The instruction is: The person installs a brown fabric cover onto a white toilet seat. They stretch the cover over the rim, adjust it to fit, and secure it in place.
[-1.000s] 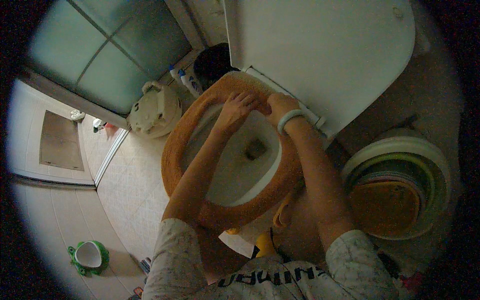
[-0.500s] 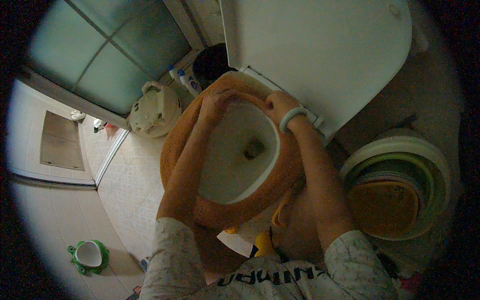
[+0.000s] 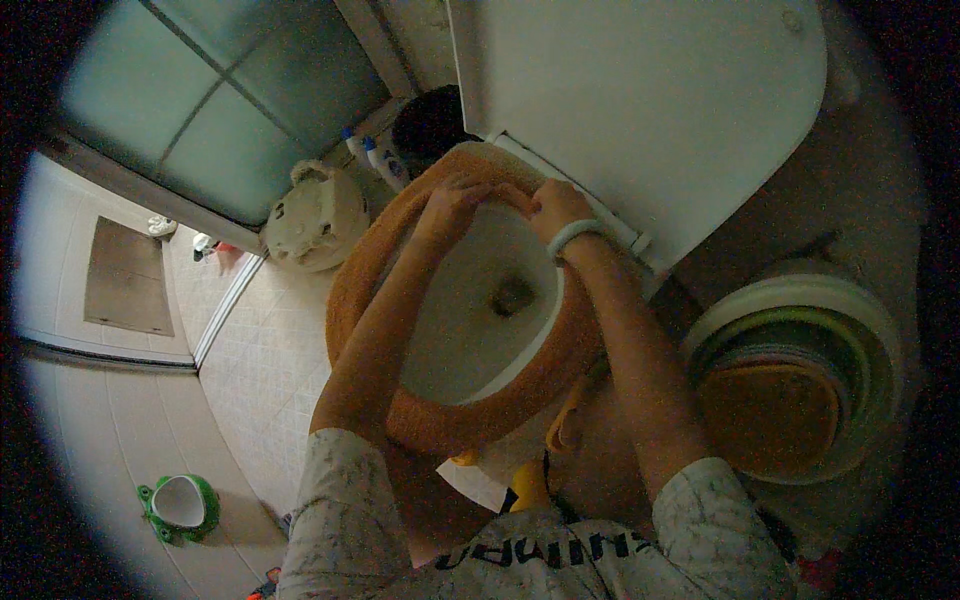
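Observation:
An orange-brown plush toilet seat cover (image 3: 460,425) lies around the seat of a white toilet (image 3: 480,300), whose lid (image 3: 640,110) is raised. At the rear inner edge of the cover, my left hand (image 3: 455,205) has its fingers closed over the plush. Just to its right, my right hand (image 3: 560,212) pinches the same edge, near the lid hinge. A pale ring-shaped band (image 3: 580,238) circles my right wrist. The undersides of my fingers are hidden.
Nested basins (image 3: 790,380) stand to the right. A cream lidded bin (image 3: 315,215), bottles with blue caps (image 3: 380,160) and a dark round container (image 3: 435,125) sit behind left. A green frog-shaped child's urinal (image 3: 180,500) hangs on the left wall. A frosted glass door (image 3: 230,100) stands beyond.
My left hand has slid right along the rear edge, closer to my right hand. The right hand has barely shifted, and the view has moved slightly.

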### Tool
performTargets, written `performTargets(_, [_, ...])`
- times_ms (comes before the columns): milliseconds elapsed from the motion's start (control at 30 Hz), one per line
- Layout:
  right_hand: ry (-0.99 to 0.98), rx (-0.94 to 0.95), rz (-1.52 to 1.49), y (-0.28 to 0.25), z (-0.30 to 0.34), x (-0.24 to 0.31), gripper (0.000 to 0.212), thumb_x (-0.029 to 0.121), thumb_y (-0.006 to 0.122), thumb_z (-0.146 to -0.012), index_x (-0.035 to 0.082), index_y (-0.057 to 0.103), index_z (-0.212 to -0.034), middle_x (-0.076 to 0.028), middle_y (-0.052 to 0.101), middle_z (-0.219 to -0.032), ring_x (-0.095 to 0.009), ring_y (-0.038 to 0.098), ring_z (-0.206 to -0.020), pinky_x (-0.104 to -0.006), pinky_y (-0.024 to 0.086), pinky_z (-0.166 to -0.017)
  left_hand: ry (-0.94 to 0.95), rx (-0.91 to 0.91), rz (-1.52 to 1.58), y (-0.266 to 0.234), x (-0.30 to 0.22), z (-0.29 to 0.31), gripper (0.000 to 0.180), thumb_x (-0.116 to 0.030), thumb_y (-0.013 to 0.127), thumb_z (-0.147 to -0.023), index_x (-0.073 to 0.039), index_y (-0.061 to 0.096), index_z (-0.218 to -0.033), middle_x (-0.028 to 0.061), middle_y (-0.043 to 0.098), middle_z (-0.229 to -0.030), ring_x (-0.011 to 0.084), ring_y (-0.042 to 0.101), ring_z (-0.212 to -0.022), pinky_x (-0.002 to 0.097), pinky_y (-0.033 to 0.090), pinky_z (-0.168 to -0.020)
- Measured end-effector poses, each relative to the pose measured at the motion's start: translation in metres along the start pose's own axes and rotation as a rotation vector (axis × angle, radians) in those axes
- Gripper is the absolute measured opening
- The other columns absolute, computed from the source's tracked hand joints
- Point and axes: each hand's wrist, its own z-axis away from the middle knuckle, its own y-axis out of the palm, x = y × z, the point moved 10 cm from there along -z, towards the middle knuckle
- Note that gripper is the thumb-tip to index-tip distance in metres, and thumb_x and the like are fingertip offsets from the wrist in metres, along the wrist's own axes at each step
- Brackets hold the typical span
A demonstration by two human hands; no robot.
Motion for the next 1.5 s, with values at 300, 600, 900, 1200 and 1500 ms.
performTargets(300, [0.026,0.024,0.093,0.006,-0.003,0.008,0.023,0.021,0.068,-0.065,0.006,0.064,-0.082,-0.014,0.060,-0.093,-0.029,0.057,-0.088,-0.0367,0.046,-0.078,0.013,0.110,0.053,0.019,-0.002,0.003,0.031,0.003,0.046,-0.069,-0.010,0.062,-0.093,0.0089,0.059,-0.098,0.0286,0.054,-0.093,0.0379,0.042,-0.082])
performTargets(600, [-0.172,0.284,-0.033,0.007,-0.004,0.004,0.031,0.032,0.074,-0.059,0.003,0.065,-0.068,-0.011,0.064,-0.072,-0.026,0.061,-0.068,-0.0346,0.047,-0.068,-0.130,-0.007,-0.332,-0.001,0.028,0.052,0.043,-0.006,0.051,-0.076,-0.005,0.042,-0.118,0.0194,0.043,-0.118,0.0357,0.043,-0.108,0.0408,0.034,-0.093])
performTargets(900, [-0.258,-0.126,-0.102,-0.035,0.008,0.036,0.043,0.022,0.068,-0.068,0.008,0.057,-0.108,-0.012,0.052,-0.114,-0.026,0.051,-0.101,-0.0332,0.040,-0.088,-0.876,0.432,-0.161,-0.076,0.050,0.150,0.077,-0.025,0.063,-0.073,-0.006,0.019,-0.133,0.0206,0.024,-0.134,0.0393,0.027,-0.122,0.0485,0.029,-0.096])
performTargets(1200, [-0.553,0.284,0.138,0.038,0.014,0.057,0.054,-0.008,0.044,-0.073,0.014,0.044,-0.123,-0.004,0.032,-0.135,-0.022,0.027,-0.126,-0.0345,0.021,-0.104,-0.703,0.472,-0.426,-0.057,0.078,0.189,0.080,-0.013,0.059,-0.072,-0.027,0.013,-0.136,0.0148,0.013,-0.141,0.0358,0.014,-0.128,0.0531,0.023,-0.098])
performTargets(1500, [-0.534,0.353,0.055,0.055,0.004,0.051,0.057,-0.006,0.056,-0.065,0.011,0.049,-0.119,-0.007,0.035,-0.133,-0.024,0.028,-0.125,-0.0339,0.024,-0.103,-0.717,0.127,0.039,-0.071,0.095,0.192,0.046,-0.008,0.055,-0.074,-0.015,0.044,-0.118,0.0154,0.034,-0.128,0.0343,0.036,-0.115,0.0452,0.034,-0.091])
